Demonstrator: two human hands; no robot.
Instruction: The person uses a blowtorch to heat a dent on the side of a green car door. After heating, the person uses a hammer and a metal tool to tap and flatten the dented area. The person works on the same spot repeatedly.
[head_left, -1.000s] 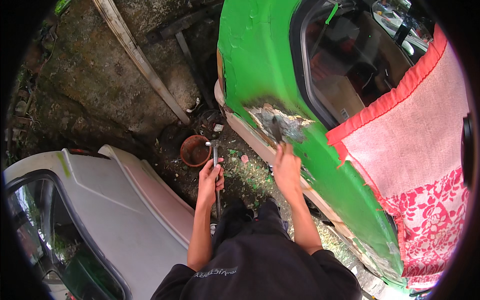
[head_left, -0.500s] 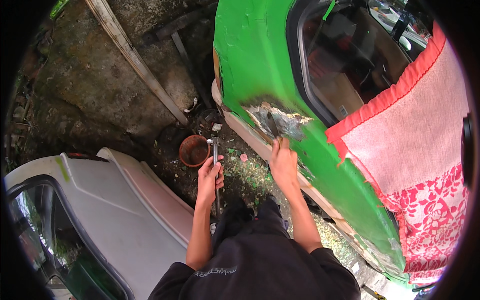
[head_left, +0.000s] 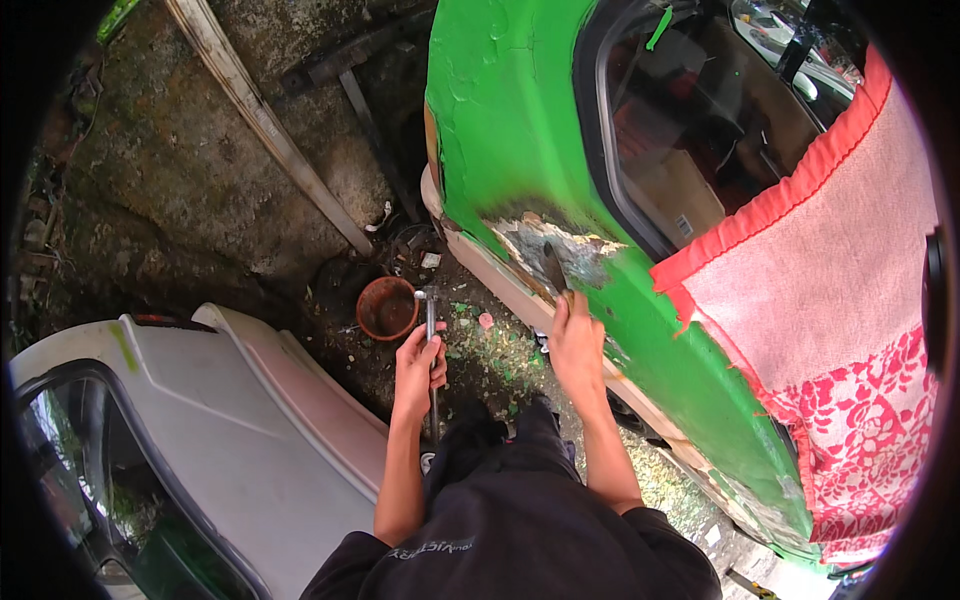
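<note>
Scraper (head_left: pixel 553 268) blade on bare patch (head_left: pixel 550 245) of green car panel (head_left: pixel 520 130), right hand (head_left: pixel 577 340) clenched on it, shifted slightly up-panel. Left hand (head_left: pixel 418 365) grips hammer (head_left: pixel 431 340) upright, unchanged; clay pot (head_left: pixel 388 308) beside.

I am counting two hands: a left hand (head_left: pixel 418 362) and a right hand (head_left: pixel 577 343). I am seeing two tools, one metal rod (head_left: pixel 431 352) in the left grip and one scraper (head_left: pixel 555 266) in the right. I am counting two car bodies, one green (head_left: pixel 520 130) on the far right and one white (head_left: pixel 215 420) on the near left. I am finding one rusty round pot (head_left: pixel 388 308) on the ground, one wooden plank (head_left: pixel 265 120) leaning at the far left, and one red-and-white cloth (head_left: pixel 840 330) draped on the right
</note>
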